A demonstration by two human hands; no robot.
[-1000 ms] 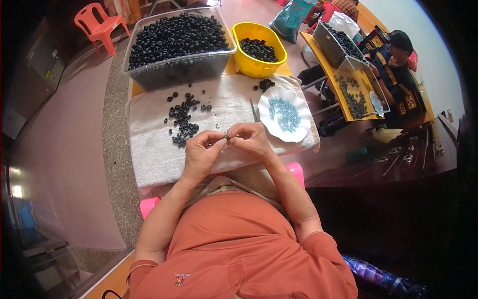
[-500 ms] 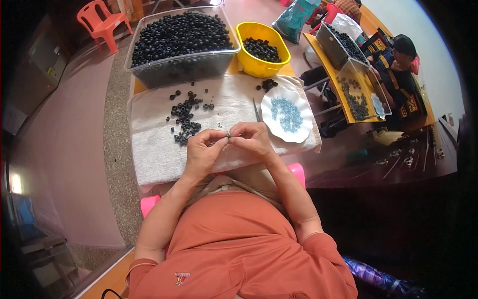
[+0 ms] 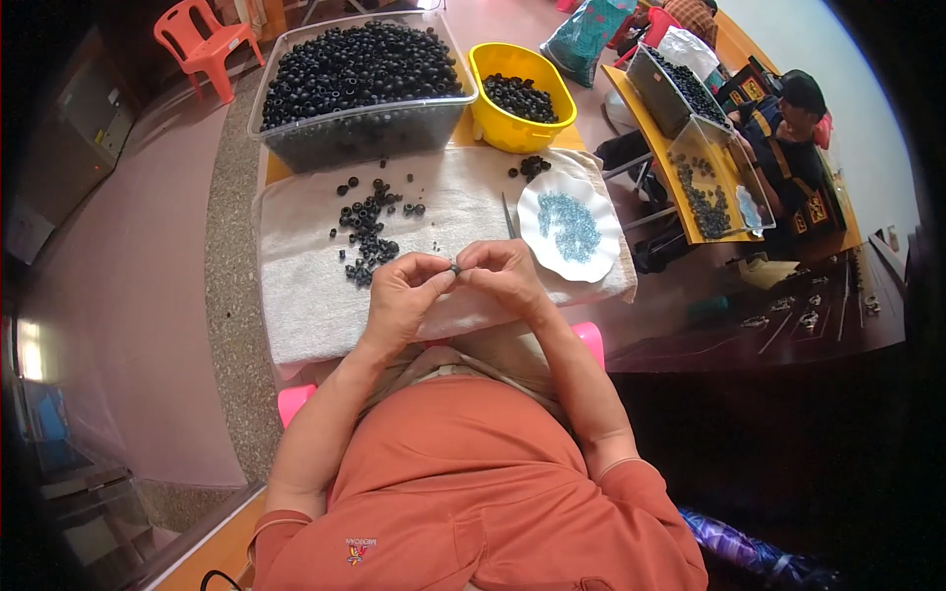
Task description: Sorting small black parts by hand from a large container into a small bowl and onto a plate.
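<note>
Fingertips of my left hand (image 3: 402, 294) and my right hand (image 3: 506, 280) meet over the near part of a pale cloth (image 3: 305, 320). Pinched between them is a small black ring-shaped piece (image 3: 454, 269), partly covered by the fingers. Beyond my left hand lies a loose scatter of small black hollow pieces (image 3: 367, 242). To the right of my right hand stands a white scalloped plate (image 3: 529, 229) bearing many tiny clear-blue pieces (image 3: 569, 225). A thin dark pointed tool (image 3: 508, 214) lies by the plate's left edge.
A clear bin (image 3: 365, 116) heaped with black pieces and a yellow tub (image 3: 490, 126) of them stand at the back. A few black pieces (image 3: 533, 166) lie below the tub. At right, another person (image 3: 788, 138) sits by a second table (image 3: 680, 202). A red chair (image 3: 206, 49) stands far left.
Both hands keep their pinch at nearly the same place, with only slight finger movement. The black piece shows a little more between the fingertips.
</note>
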